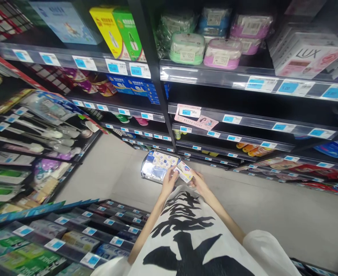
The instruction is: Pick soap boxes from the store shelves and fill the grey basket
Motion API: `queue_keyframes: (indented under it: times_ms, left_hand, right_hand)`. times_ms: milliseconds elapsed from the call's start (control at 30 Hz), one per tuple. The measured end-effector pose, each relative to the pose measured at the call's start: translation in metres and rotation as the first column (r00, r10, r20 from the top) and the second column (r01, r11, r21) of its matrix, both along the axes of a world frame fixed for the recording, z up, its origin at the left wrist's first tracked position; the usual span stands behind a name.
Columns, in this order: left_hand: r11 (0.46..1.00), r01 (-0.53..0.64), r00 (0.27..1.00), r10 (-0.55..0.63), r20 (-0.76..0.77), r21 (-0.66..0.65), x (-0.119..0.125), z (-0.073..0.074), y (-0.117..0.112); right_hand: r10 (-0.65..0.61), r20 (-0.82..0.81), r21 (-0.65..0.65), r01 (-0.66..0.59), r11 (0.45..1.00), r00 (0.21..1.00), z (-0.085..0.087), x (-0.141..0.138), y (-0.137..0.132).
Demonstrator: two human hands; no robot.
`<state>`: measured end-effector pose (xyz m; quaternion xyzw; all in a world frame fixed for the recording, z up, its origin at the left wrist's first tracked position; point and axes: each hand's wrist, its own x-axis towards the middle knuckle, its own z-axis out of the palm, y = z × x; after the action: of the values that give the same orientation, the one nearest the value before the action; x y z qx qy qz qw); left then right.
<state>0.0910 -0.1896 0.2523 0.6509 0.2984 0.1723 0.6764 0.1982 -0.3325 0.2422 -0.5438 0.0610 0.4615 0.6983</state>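
Both my hands reach down in front of my white shirt with black print. My left hand (169, 179) and my right hand (197, 181) are closed together on a small white pack with coloured print (183, 171). Just beyond it, on the floor, stands a basket or tray (146, 171) filled with several similar white and blue packs. The pack in my hands hovers at the near right corner of that tray.
Dark shop shelves surround me: lunch boxes (187, 48), a LUX box (308, 55) and a yellow and green carton (118, 32) above, brushes (42, 134) on the left rack, toothpaste boxes (71, 239) lower left. A grey floor aisle (272, 214) runs between them.
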Motion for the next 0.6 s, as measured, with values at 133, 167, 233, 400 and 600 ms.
queue_keyframes:
  times_ms: [133, 167, 233, 400, 600]
  left_hand:
    - [0.999, -0.035, 0.999, 0.035, -0.003, 0.035, -0.002, -0.002, 0.007]
    - [0.998, -0.044, 0.999, 0.044, -0.008, 0.034, -0.003, -0.003, 0.008]
    - [0.998, -0.051, 0.998, 0.052, -0.018, 0.023, -0.004, -0.003, 0.010]
    - [0.997, 0.006, 0.999, -0.002, -0.051, 0.073, -0.009, 0.006, 0.014]
    - [0.978, 0.149, 0.985, -0.134, -0.111, 0.146, -0.006, 0.011, 0.012]
  right_hand:
    - [0.067, 0.076, -0.021, -0.065, 0.998, 0.995, 0.007, -0.004, -0.001]
    - [0.093, 0.089, -0.030, -0.091, 0.995, 0.992, 0.008, -0.004, -0.001]
    - [0.143, 0.115, -0.046, -0.139, 0.989, 0.983, 0.008, -0.004, 0.000]
    - [0.231, 0.261, -0.096, -0.213, 0.972, 0.937, -0.001, 0.000, 0.003]
    - [0.415, 0.463, -0.095, -0.421, 0.902, 0.784, -0.018, 0.027, 0.010]
